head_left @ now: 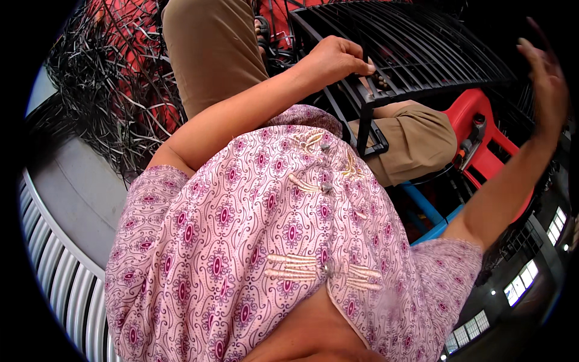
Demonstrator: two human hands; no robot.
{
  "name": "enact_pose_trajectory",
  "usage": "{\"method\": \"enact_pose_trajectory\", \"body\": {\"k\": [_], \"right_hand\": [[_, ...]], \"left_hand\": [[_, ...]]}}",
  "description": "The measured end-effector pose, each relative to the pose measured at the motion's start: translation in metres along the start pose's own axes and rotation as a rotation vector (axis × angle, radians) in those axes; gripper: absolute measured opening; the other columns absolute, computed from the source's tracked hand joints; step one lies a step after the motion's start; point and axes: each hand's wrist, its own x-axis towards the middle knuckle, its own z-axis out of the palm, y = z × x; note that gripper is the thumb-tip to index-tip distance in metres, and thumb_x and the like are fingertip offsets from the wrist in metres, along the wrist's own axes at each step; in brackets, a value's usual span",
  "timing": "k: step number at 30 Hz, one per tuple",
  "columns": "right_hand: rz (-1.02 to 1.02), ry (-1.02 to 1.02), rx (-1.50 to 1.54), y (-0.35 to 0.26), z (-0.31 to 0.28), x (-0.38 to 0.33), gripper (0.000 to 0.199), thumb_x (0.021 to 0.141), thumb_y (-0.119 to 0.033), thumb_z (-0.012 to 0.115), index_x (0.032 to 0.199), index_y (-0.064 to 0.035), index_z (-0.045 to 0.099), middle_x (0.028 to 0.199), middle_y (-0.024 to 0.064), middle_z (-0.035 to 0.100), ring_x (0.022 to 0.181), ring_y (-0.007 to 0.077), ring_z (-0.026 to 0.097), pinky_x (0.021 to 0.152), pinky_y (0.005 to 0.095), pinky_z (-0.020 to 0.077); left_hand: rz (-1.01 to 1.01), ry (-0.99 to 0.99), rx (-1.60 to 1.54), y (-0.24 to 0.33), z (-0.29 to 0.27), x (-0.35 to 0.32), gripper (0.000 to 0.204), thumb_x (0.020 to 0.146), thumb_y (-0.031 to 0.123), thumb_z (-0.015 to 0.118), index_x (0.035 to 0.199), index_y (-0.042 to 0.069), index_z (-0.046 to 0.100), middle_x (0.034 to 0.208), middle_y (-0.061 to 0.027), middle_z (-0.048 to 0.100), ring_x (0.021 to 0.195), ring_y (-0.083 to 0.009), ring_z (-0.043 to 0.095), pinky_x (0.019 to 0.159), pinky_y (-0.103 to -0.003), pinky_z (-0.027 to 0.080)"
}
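A black slatted frame (410, 48) of long parallel bars and strips rests across my lap, one squared leg-like end standing by my thigh. My left hand (341, 59) is at the near left corner of this frame, fingers curled and thumb pinched against them. Whatever lies in that pinch is too small to make out. Out to the far right, my right hand (546, 78) is raised away from the frame, its fingers apart and slightly blurred. I see nothing in it.
A tangled heap of black flat strips (120, 90) lies on red material at the left. A red plastic chair (482, 127) stands at the right, with a tool (473, 136) on it, above a blue frame (428, 205). Silver ribbed metal (66, 277) is at lower left.
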Motion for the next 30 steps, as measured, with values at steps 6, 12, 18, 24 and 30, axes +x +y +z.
{"method": "enact_pose_trajectory", "body": {"k": [6,12,18,24,30], "right_hand": [[0.19,-0.055,0.589,-0.004,0.086,-0.093,0.051,0.085,-0.005,0.071,0.134,-0.0048,0.055,0.116,0.0085,0.065,0.087,0.0082,0.06,0.082,0.0233,0.049],[0.249,0.086,0.755,-0.011,0.123,-0.147,0.046,0.085,-0.001,0.071,0.129,-0.0009,0.057,0.109,0.0101,0.066,0.092,0.0121,0.063,0.084,0.0244,0.0509],[0.194,0.194,0.67,-0.025,0.135,-0.168,0.042,0.083,-0.001,0.072,0.124,-0.0018,0.061,0.107,0.0098,0.067,0.093,0.0152,0.064,0.085,0.0281,0.051],[0.234,0.239,0.64,-0.026,0.142,-0.168,0.038,0.084,-0.001,0.071,0.121,-0.0031,0.063,0.107,0.0077,0.067,0.092,0.014,0.064,0.083,0.0265,0.0503],[0.237,0.259,0.631,-0.024,0.146,-0.167,0.036,0.084,-0.001,0.071,0.12,-0.0044,0.064,0.106,0.0065,0.067,0.091,0.0129,0.063,0.081,0.0255,0.0496]], "left_hand": [[0.007,-0.003,0.149,-0.014,0.0,0.01,0.019,0.079,0.021,0.077,0.077,0.003,0.072,0.065,0.0032,0.06,0.062,-0.0045,0.052,0.058,-0.023,0.041],[0.052,0.064,0.295,-0.019,-0.006,0.008,0.023,0.074,0.027,0.08,0.077,0.004,0.077,0.062,-0.0052,0.065,0.059,-0.0121,0.06,0.059,-0.027,0.048],[0.038,0.033,0.214,-0.028,-0.007,0.014,0.023,0.073,0.027,0.081,0.078,0.005,0.078,0.062,-0.0054,0.065,0.058,-0.0123,0.058,0.059,-0.028,0.047],[0.021,0.044,0.377,-0.011,-0.003,0.004,0.023,0.072,0.027,0.081,0.079,0.006,0.078,0.065,-0.0077,0.066,0.062,-0.0153,0.061,0.065,-0.03,0.05],[-0.007,0.042,0.362,-0.016,-0.003,0.009,0.023,0.072,0.027,0.081,0.079,0.006,0.077,0.065,-0.0079,0.066,0.063,-0.0162,0.061,0.066,-0.031,0.05]]}}
